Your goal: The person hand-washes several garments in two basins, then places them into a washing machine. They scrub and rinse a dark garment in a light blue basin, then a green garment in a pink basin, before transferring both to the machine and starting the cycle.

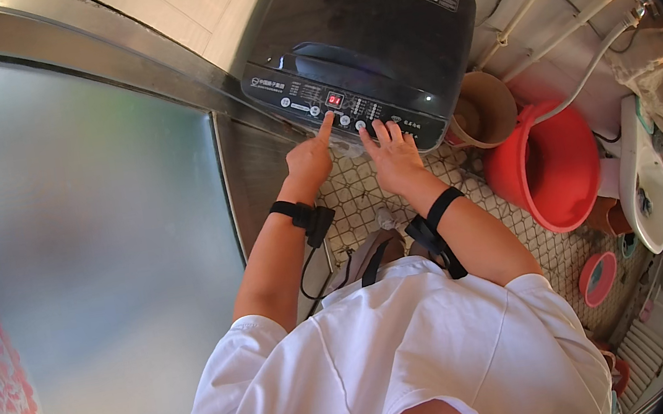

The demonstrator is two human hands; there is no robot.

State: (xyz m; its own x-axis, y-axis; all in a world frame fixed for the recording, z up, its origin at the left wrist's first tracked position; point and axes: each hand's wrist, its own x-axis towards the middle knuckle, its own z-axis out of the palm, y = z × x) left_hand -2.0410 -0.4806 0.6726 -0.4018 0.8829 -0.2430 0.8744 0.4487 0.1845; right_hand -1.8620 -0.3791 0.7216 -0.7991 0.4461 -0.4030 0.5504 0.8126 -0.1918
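Observation:
A top-loading washing machine (364, 31) with a dark lid, which is down, stands in front of me. Along its near edge runs a black control panel (317, 107) with round buttons and a small lit red display (334, 100). My left hand (310, 160) points at the panel, its index fingertip at a button just below the display and the other fingers curled. My right hand (393, 157) rests spread on the panel's right part, the index fingertip at another round button (361, 125). Neither hand holds anything. Each wrist wears a black strap with a small device.
Frosted glass in a metal frame (115, 205) stands close on my left. Right of the machine are a brown bucket (486, 109), a large red tub (561, 168) with a hose (580, 77) over it, and a white washbasin (649, 181). Pipes (531, 1) run along the wall above tiled floor (354, 188).

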